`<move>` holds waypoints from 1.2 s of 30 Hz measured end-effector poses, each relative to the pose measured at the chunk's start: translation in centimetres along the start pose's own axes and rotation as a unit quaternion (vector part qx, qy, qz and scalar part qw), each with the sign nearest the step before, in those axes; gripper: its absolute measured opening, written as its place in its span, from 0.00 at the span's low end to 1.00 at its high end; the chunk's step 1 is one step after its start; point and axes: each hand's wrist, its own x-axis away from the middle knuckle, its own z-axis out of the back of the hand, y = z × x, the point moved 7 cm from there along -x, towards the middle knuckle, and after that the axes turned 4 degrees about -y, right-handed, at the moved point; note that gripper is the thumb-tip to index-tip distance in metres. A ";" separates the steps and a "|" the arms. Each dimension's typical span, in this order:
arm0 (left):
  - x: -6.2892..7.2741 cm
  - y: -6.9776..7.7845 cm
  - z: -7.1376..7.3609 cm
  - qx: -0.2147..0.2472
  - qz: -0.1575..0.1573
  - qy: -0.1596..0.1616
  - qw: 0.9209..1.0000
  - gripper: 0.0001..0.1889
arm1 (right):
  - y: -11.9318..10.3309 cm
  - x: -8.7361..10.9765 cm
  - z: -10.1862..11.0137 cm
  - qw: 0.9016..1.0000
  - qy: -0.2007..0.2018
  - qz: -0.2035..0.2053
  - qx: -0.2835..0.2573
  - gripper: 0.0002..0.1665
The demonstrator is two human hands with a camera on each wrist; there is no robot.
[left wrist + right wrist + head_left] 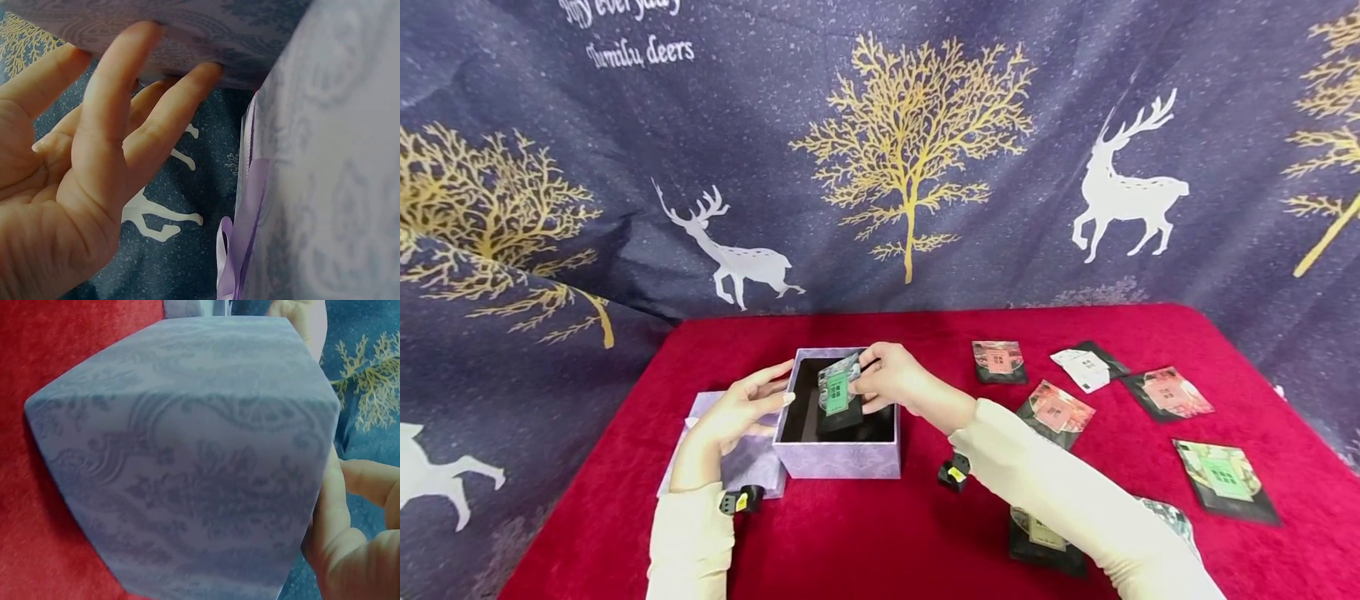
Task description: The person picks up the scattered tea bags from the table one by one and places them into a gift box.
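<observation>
An open lavender patterned box (838, 461) with a dark inside stands in the middle of the table. Over its opening, my right hand (891, 379) pinches a flat black packet (838, 392) with a green label by its right edge. The packet tilts within the box's rim. Against the box's left wall rest the extended fingertips of my left hand (733, 417); the left wrist view shows these fingers (103, 106) reaching up to the patterned side. In the right wrist view the box wall (200, 475) hides the packet and the right fingertips.
Left of the box lies a lavender lid (748, 462) with a purple ribbon (247, 231). Several packets are spread at right, among them a red-labelled one (1000, 361), a white one (1082, 369) and a green one (1225, 479). Some lie partly under the right sleeve (1060, 483).
</observation>
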 end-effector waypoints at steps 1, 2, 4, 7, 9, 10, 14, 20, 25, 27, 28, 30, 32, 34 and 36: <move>0.0 0.1 0.0 -0.001 -0.001 0.001 1.000 0.34 | -0.1 0.0 -0.3 1.000 -0.008 -0.001 0.001 0.21; 0.0 0.1 0.0 0.000 -0.001 0.002 1.000 0.34 | -0.1 -0.1 -0.5 1.000 -0.017 -0.003 0.004 0.21; 0.0 0.1 0.0 -0.001 0.000 0.003 1.000 0.34 | 0.0 0.0 -1.0 0.999 -0.040 -0.015 0.008 0.22; -0.1 0.1 0.0 0.002 0.003 0.004 1.000 0.34 | 0.2 0.2 -1.3 0.997 -0.066 -0.032 0.025 0.24; -0.1 0.0 0.0 0.004 0.004 0.004 1.000 0.34 | 0.3 0.3 -1.3 0.996 -0.074 -0.037 0.034 0.24; -0.1 0.0 -0.1 0.005 0.005 0.004 1.000 0.34 | 0.4 0.4 -1.2 0.996 -0.075 -0.037 0.038 0.24; -0.2 -0.2 -0.1 0.005 0.008 0.006 1.000 0.34 | 0.2 0.7 -1.1 0.995 -0.078 -0.017 0.053 0.21; -0.1 -0.4 -0.1 0.004 0.010 0.007 1.000 0.34 | -1.0 1.8 -0.6 0.987 -0.092 0.056 0.115 0.20; -0.1 -0.4 0.0 0.006 0.010 0.009 1.000 0.34 | -2.2 3.3 0.2 0.973 -0.101 0.126 0.164 0.18; -0.1 -0.4 0.1 0.006 0.008 0.009 1.000 0.34 | -2.4 3.9 0.7 0.971 -0.094 0.138 0.170 0.17; -0.1 -0.4 0.1 0.005 0.008 0.008 1.000 0.34 | -2.5 4.2 0.9 0.971 -0.091 0.140 0.172 0.16; -0.1 -0.4 0.1 0.003 0.006 0.009 1.000 0.34 | -2.5 4.9 1.4 0.971 -0.083 0.140 0.177 0.15; -0.1 -0.3 0.2 0.003 0.005 0.009 1.000 0.34 | -2.3 5.4 1.9 0.971 -0.075 0.135 0.183 0.14; -0.1 -0.3 0.1 0.001 0.004 0.006 1.000 0.34 | -2.1 6.0 2.3 0.969 -0.069 0.138 0.195 0.14; -0.1 -0.3 0.1 0.003 0.005 0.007 1.000 0.34 | -1.9 6.5 2.6 0.967 -0.065 0.146 0.199 0.13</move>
